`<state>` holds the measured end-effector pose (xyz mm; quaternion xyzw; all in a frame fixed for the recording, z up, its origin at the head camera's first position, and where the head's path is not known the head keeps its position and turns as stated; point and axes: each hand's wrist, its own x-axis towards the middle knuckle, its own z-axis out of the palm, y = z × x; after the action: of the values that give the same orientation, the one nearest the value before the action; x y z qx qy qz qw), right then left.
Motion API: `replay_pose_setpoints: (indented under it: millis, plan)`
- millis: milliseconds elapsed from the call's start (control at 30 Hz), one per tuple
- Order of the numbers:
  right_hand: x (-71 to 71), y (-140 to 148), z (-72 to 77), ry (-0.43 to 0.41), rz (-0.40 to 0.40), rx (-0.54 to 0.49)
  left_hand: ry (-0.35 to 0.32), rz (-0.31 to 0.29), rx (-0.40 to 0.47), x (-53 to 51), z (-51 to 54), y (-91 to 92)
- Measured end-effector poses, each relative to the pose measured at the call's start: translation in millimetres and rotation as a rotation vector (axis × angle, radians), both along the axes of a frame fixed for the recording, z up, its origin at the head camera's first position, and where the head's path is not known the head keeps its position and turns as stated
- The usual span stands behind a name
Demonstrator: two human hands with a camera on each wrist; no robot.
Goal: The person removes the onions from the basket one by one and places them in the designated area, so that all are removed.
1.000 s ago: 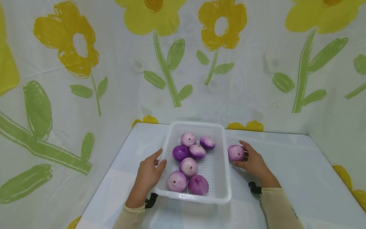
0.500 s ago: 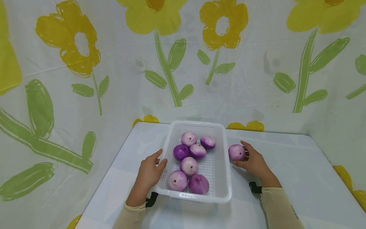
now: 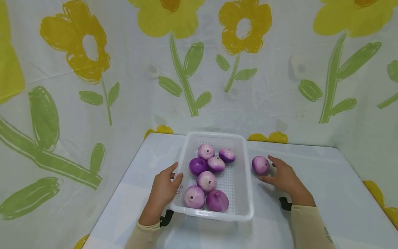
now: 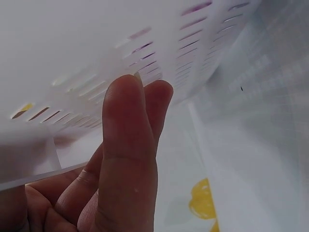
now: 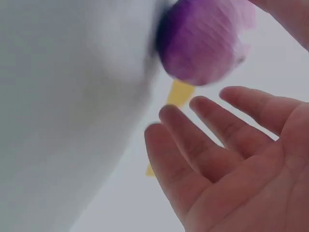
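A white perforated plastic basket (image 3: 249,186) holds several purple-and-white onions (image 3: 206,181). My left hand (image 3: 162,189) is at its left side, fingers loosely bent; in the left wrist view the thumb (image 4: 128,140) lies against or very near the slotted wall (image 4: 72,38). Outside the basket, just right of its rim, one onion (image 3: 260,165) stands by itself. Around its right side my right hand (image 3: 286,180) is spread without gripping it. The right wrist view shows a gap between this onion (image 5: 203,43) and the relaxed fingers of that hand (image 5: 231,150).
The pale table (image 3: 326,193) extends to both sides of the basket. Behind it and at the sides hangs a white cloth (image 3: 264,103) printed with yellow flowers and green leaves. Each wrist carries a black strap piece.
My right hand has let go of the onion beside the basket and moved slightly right. That onion sits a little farther from the rim and has turned. The left hand keeps its place.
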<state>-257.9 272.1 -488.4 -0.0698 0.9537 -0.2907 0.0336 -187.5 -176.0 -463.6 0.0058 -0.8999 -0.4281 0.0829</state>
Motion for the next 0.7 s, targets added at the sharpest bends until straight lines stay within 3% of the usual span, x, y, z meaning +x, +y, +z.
replay_pose_setpoints:
  millis: [233,433,700]
  plan:
    - [0.6,-6.1,33.5,0.105,0.058,0.001,0.012,0.006,-0.010,1.6,2.0,-2.0]
    - [-7.9,-29.9,67.4,0.162,0.169,-0.096,0.016,0.008,-0.005,0.0,1.0,-3.3]
    - [-21.7,-65.0,95.6,0.144,0.454,-0.180,0.025,-0.004,0.000,0.5,-2.9,-1.0]
